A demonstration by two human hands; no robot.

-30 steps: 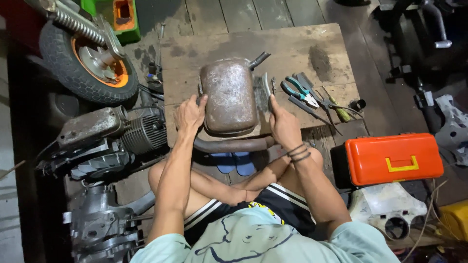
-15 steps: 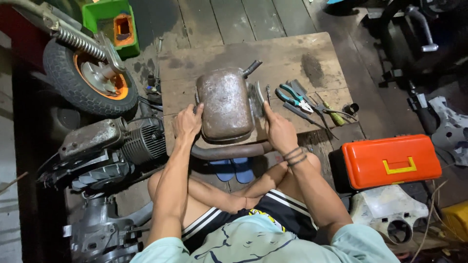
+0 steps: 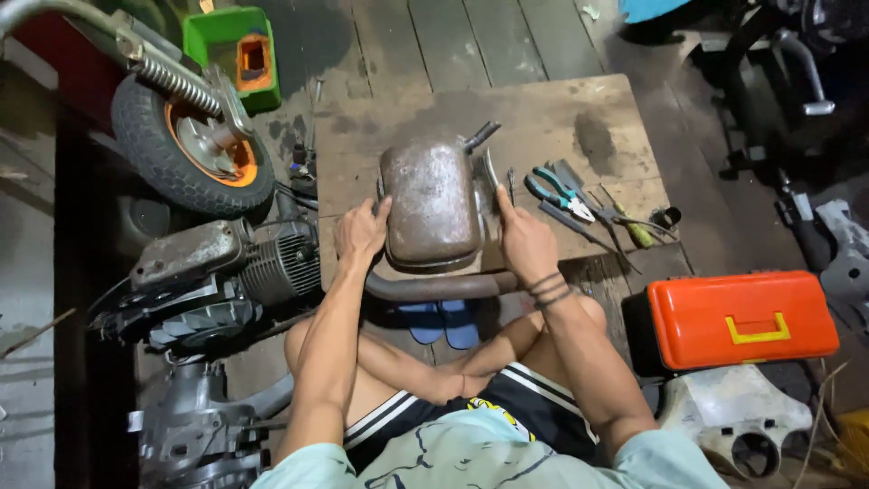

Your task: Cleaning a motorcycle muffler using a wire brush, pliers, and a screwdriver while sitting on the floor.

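On the wooden board (image 3: 543, 118), both hands, left (image 3: 360, 234) and right (image 3: 527, 240), clamp the rusty muffler's (image 3: 430, 204) side edges, pliers (image 3: 557, 192) just beside.

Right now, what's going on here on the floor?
A person sits cross-legged on a wooden floor and holds a rusty metal muffler upright on a worn wooden board, the left hand on one side and the right hand on the other. Its curved pipe runs below the hands. Pliers and other hand tools lie on the board to the right, with an orange toolbox nearby. An engine and a wheel sit to the left.
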